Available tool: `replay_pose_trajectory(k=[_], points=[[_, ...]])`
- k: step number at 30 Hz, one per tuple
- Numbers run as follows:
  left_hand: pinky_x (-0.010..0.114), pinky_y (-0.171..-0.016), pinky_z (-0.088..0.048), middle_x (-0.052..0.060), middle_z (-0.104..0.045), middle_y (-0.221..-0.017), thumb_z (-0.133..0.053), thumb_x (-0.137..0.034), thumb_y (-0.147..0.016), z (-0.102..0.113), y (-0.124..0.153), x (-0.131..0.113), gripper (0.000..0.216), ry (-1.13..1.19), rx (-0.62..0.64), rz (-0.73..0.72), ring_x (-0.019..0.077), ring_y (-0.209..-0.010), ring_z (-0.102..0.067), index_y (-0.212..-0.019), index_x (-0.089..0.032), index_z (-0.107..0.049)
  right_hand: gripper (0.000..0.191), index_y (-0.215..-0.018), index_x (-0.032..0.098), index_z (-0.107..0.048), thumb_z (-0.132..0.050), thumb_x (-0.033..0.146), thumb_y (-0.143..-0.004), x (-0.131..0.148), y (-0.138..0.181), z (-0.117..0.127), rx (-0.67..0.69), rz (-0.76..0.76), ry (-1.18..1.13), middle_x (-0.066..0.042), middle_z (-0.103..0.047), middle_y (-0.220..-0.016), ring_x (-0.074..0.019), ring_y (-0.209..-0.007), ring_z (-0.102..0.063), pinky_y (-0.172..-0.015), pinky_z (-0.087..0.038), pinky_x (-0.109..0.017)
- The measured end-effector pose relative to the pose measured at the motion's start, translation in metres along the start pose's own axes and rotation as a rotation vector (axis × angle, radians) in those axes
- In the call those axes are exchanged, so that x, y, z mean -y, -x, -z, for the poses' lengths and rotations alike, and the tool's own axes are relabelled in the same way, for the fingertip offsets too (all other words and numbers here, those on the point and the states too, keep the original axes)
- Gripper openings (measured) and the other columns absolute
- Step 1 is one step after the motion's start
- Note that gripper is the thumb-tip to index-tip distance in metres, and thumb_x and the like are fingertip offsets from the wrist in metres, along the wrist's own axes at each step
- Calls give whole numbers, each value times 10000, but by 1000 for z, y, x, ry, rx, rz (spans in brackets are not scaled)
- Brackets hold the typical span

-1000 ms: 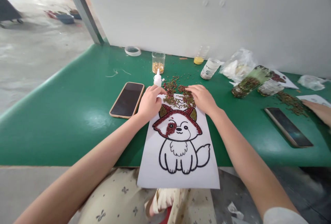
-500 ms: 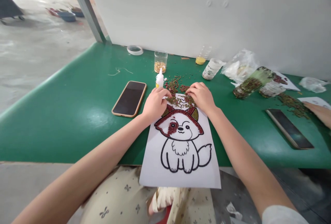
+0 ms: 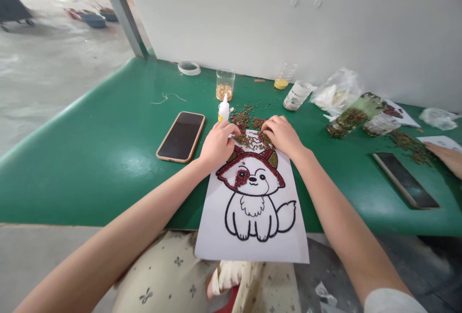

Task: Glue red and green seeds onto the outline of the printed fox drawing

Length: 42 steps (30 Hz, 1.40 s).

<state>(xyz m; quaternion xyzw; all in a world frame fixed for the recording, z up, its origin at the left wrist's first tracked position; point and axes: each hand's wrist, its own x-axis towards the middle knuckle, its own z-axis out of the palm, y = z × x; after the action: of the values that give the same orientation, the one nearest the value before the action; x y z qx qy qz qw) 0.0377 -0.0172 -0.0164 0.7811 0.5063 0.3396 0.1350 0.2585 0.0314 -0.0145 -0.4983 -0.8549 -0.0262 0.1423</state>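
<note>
A white sheet (image 3: 249,241) with a black-outlined cartoon dog lies on the green table (image 3: 108,159), its lower edge hanging over the front. The dog's head is partly filled with red and green beans. Loose beans (image 3: 249,119) are piled at the sheet's top. My left hand (image 3: 216,144) rests at the sheet's top left corner, fingers curled with the tips pinched by the beans. My right hand (image 3: 283,135) lies on the bean pile at the top right, fingers bent down into it. What the fingertips hold is too small to make out.
A phone (image 3: 181,136) lies left of the sheet, a small glue bottle (image 3: 224,110) just behind my left hand. Jars (image 3: 225,84), a tape roll (image 3: 188,68), bags and bean bottles (image 3: 352,115) line the back. A second phone (image 3: 404,178) and another person's hand (image 3: 445,156) are at the right.
Both hands have drawn slightly closer together over the bean pile; the view has shifted a little. Nothing else has moved.
</note>
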Motion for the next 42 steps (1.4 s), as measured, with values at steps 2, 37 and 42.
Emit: replay_pose_trajectory(k=[2,37,42], points=[[354,-892,-436,52,-618,-954,-380,4,-713,0,0,0,330,-2,7,0,211,-976,-519,-868,-185,-601,150,-887,187,-642,-493,173,-893,1,-1,1,17,0,35,-95,-593,-954,-246,-929,-472,-841,-394,-360],[368,-856,-446,62,-614,-942,-393,-8,-694,0,-2,7,315,-26,-26,9,213,-934,-522,-869,-179,-592,142,-835,164,-543,-437,123,-920,103,108,28,153,217,-140,-69,-571,-891,-212,-870,-473,-780,-393,-348],[367,-893,-445,51,-616,-972,-393,-8,-701,1,-2,7,312,-7,-26,17,206,-969,-525,-867,-194,-580,137,-830,176,-547,-453,135,-921,103,99,33,165,220,-183,-54,-590,-881,-201,-850,-481,-774,-396,-342]])
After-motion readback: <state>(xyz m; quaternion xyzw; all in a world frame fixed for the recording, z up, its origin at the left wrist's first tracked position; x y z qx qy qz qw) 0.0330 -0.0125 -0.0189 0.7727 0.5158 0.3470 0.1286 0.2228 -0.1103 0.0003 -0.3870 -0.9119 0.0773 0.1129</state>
